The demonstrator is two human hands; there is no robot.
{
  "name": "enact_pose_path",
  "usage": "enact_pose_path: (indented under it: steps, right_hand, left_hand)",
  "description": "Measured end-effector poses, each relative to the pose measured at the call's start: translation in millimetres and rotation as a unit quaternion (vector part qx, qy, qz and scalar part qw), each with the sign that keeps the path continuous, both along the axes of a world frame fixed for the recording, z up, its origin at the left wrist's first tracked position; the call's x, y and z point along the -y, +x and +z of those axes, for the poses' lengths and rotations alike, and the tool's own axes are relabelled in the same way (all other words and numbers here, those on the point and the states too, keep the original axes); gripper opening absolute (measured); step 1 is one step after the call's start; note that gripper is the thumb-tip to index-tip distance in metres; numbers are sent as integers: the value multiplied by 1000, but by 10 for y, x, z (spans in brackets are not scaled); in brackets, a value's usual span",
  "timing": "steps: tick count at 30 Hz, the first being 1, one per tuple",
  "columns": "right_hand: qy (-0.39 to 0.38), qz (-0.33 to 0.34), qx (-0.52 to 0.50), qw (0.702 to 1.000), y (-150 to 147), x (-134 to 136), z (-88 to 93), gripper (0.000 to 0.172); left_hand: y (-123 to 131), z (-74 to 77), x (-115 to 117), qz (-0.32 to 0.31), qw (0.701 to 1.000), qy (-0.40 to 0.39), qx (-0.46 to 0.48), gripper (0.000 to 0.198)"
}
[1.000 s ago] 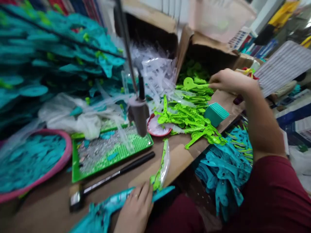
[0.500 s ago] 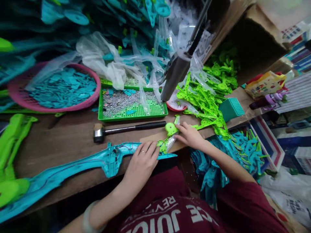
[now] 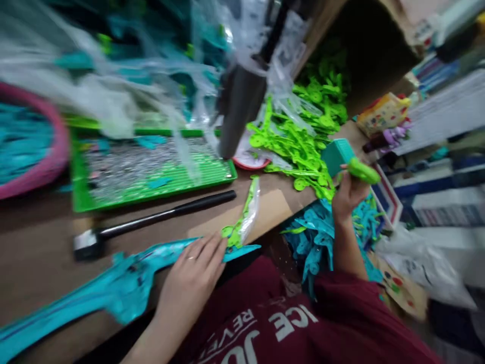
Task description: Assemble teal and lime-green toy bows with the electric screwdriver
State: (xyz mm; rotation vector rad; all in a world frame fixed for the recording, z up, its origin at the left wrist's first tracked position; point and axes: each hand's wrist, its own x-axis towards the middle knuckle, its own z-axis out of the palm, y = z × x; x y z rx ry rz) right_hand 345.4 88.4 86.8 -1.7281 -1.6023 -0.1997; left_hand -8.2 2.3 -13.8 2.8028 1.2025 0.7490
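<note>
My left hand (image 3: 197, 270) lies over the right end of a long blue plastic part (image 3: 132, 283), its fingers curled down onto it. Beside those fingertips a slim lime-green plastic strip (image 3: 244, 215), with a clear strip along it, slants up from the blue part's end. Part of this joint is hidden by the hand. Raised off to the right, my right hand (image 3: 349, 194) is closed on a lime-green plastic piece (image 3: 362, 171) with a rounded end, blurred by motion. A hammer (image 3: 166, 216) lies on the bench beyond the blue part.
A green tray (image 3: 151, 194) of small metal pieces stands behind the hammer. Left of it is a pink basket (image 3: 56, 151) with blue pieces. Lime-green parts (image 3: 291, 146) are heaped at the right, near a teal box (image 3: 337, 155). Blue parts (image 3: 314, 237) hang below the bench edge. A grey post (image 3: 244, 106) rises behind.
The right hand has left the joint and moved right and up, now carrying a lime-green piece. A round green piece is gone from the joint. The left hand stays; the view has turned right.
</note>
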Motion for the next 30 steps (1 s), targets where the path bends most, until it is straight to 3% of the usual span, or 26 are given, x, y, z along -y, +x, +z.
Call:
enact_pose_path:
  steps: [3,6,9,12,14,16,18,20,22,25,28,30]
  right_hand:
    - [76,-184,-26,980,511,384,-61,39]
    - [-31,-202,16,979,692,808,-84,42]
    - [-132,-140,-3,981,548,969,-51,51]
    - [-217,-20,12,976,258,766,-32,75]
    - [-297,110,60,947,19,507,-97,94]
    - [-358,235,139,893,-238,239,-234,100]
    - [-381,330,218,836,-470,20,-400,96]
    - [-370,389,274,798,-634,-129,-530,93]
    - [-333,419,304,788,-727,-208,-585,91]
    - [-283,446,333,781,-801,-222,-525,80]
    - [-308,461,343,758,-862,-199,-382,57]
    - [-344,467,316,751,-919,-204,-297,50]
  left_hand:
    - [-35,-31,-40,-22,1000,-21,9,39]
    - [-48,-31,-67,-34,998,-44,8,38]
    - [-35,-2,-73,-47,997,-53,-15,38]
    - [-12,21,-64,-50,998,-42,-24,36]
    - [-7,17,-50,-42,998,-46,-21,35]
    - [-12,0,-28,-27,998,-61,-21,34]
    - [-19,-14,0,-14,997,-69,-27,34]
    - [-17,-12,27,-4,997,-66,-34,34]
    - [-6,7,47,2,998,-55,-34,33]
    - [9,44,56,9,999,-37,-36,31]
    - [4,57,46,7,999,-36,-37,31]
    - [-6,50,40,2,999,-38,-30,31]
